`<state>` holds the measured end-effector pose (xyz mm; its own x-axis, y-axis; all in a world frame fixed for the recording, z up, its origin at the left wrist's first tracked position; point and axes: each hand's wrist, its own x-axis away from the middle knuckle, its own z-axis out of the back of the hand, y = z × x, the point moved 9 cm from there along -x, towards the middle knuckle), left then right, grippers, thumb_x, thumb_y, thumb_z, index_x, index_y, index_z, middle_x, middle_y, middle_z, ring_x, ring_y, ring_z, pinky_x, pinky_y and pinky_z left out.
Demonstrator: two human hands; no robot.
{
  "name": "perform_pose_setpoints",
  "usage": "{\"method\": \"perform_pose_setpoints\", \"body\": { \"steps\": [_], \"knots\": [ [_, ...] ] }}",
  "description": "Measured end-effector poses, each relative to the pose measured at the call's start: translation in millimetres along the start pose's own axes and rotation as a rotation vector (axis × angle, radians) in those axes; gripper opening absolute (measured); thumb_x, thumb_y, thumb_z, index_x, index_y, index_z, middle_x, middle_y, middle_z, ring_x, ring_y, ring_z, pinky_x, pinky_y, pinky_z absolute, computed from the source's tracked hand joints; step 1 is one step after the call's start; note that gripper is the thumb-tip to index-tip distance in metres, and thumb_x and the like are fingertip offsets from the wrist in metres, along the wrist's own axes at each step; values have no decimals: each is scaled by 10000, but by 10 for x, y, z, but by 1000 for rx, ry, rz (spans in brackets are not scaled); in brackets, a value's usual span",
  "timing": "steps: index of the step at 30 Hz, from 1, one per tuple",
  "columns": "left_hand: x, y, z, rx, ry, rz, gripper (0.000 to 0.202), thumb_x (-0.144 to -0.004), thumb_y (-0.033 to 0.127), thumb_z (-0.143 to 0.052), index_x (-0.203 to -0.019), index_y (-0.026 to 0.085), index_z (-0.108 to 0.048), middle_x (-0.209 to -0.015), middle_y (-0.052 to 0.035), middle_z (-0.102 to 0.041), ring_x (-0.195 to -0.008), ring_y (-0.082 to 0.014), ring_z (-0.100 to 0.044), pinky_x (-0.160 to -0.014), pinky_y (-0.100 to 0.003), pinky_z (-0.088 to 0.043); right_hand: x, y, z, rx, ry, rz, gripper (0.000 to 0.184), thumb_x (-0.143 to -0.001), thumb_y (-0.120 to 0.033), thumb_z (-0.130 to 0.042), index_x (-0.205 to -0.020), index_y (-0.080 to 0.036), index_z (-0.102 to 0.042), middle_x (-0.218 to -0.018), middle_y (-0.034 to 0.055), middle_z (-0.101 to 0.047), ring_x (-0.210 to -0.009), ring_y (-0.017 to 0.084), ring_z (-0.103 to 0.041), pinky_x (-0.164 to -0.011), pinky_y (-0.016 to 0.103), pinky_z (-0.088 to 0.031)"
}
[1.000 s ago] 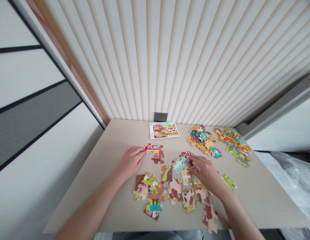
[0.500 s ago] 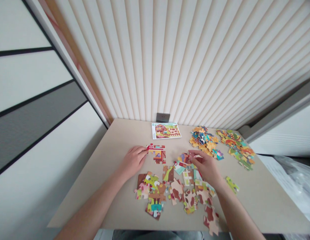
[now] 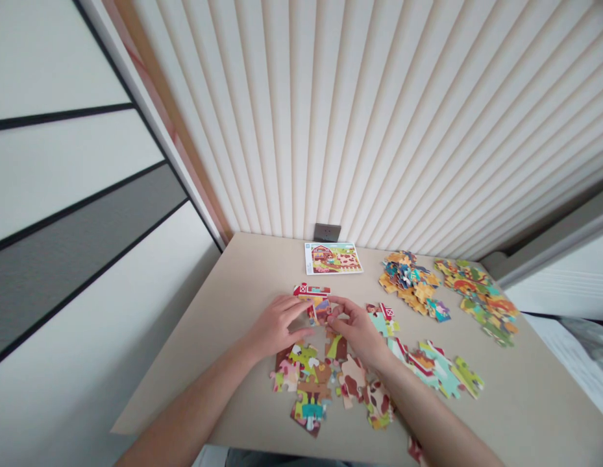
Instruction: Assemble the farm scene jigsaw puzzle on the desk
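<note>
My left hand (image 3: 276, 325) lies on the beige table (image 3: 233, 305), its fingers resting against the left side of a small joined cluster of puzzle pieces with a red barn roof (image 3: 314, 298). My right hand (image 3: 356, 327) meets that cluster from the right, thumb and fingers pinched at its lower edge on a piece I cannot make out. Loose farm-picture pieces (image 3: 325, 379) lie scattered just below both hands, and more pieces (image 3: 435, 366) spread out to the right of my right forearm.
A small reference picture card (image 3: 333, 257) lies at the table's back edge under a wall socket (image 3: 327, 232). Two heaps of other coloured pieces (image 3: 411, 281) (image 3: 481, 295) sit at the back right. A ribbed white wall stands behind.
My right hand has moved left from the loose pieces at the right to the barn cluster. My left hand stays by the cluster. The view has shifted a little to the left.
</note>
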<state>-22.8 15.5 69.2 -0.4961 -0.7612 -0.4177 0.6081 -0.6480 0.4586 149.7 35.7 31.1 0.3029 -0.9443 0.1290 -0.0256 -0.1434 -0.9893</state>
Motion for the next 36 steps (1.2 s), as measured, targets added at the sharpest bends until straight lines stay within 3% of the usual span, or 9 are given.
{"method": "perform_pose_setpoints", "body": {
  "steps": [5,12,20,28,36],
  "knots": [
    [-6,10,-40,-78,-21,6,542,-902,415,-763,-1375,227,-577,-1211,-100,-700,-1132,-270,-642,-1032,-465,-501,21,149,-72,-51,-15,-10,476,-824,-392,-792,-1264,-275,-655,-922,-21,-619,-819,168,-720,-789,328,-613],
    [41,-95,26,-171,-136,51,398,-872,365,-785,-1213,222,-637,-1121,-78,-700,-1066,-263,-652,-986,-430,-500,66,165,-44,136,-8,11,457,-898,-444,-719,-1305,-251,-641,-908,-5,-640,-687,134,-640,-549,229,-494],
    [85,-239,32,-221,-193,107,357,-881,368,-760,-1193,232,-651,-1094,-59,-676,-1054,-255,-632,-978,-413,-485,139,-125,214,362,109,144,323,-975,-483,-614,-1130,-223,-724,-867,37,-697,-778,187,-656,-728,309,-525],
    [70,-242,20,-200,-200,161,357,-929,357,-703,-1258,232,-646,-1127,-63,-655,-1092,-255,-605,-1008,-422,-471,191,-140,164,501,87,214,239,-1000,-408,-596,-1105,-251,-743,-958,47,-701,-836,192,-667,-765,326,-527],
    [86,-287,4,-226,-175,167,528,-921,424,-713,-1397,240,-577,-1172,-78,-624,-1115,-270,-592,-1035,-453,-463,195,-172,127,514,64,243,219,-1010,-360,-575,-1094,-250,-745,-963,49,-697,-856,194,-673,-773,324,-530]
  ]
}}
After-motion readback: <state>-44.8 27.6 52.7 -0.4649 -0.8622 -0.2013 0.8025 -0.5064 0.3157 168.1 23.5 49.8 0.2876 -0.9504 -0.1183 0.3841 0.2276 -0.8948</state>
